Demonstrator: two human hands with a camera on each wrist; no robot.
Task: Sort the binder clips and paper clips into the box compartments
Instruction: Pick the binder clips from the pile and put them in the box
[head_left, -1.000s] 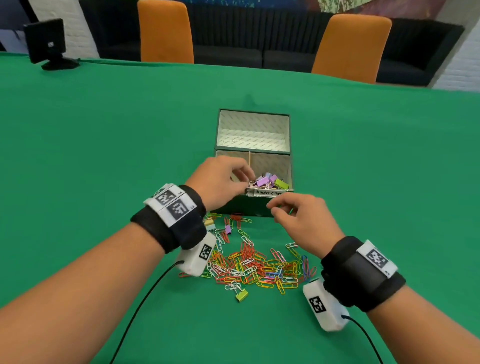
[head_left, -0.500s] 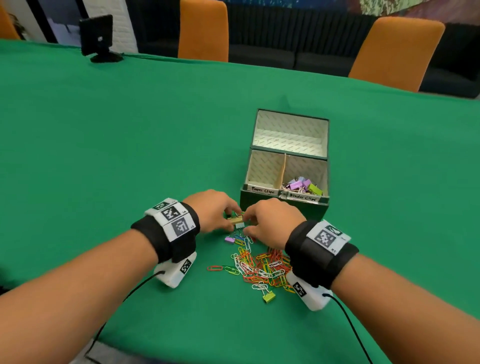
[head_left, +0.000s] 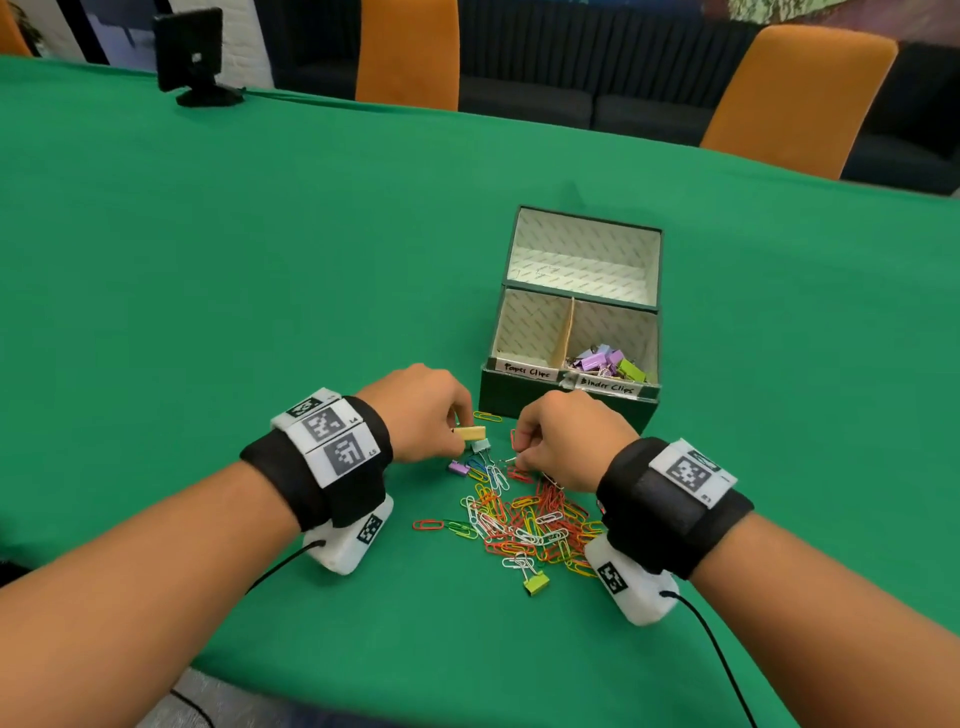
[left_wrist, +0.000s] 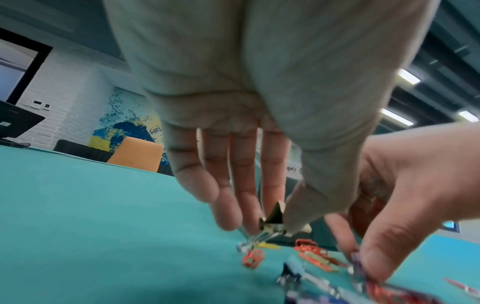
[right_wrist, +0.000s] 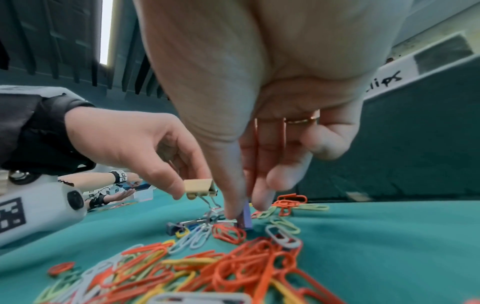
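Both hands lower on pile; left hand (head_left: 421, 410) still pinching tan binder clip (head_left: 469, 433).

One box (head_left: 569, 400), two orange chairs (head_left: 408, 52)

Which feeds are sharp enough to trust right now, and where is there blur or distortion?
Head view: evenly lit and sharp, box labels readable, table edge bowed by the wide lens. Left wrist view: left hand fills the frame, the tan binder clip and nearby clips motion-blurred. Right wrist view: right hand looms large, paper clips soft at the bottom edge, colours cool.
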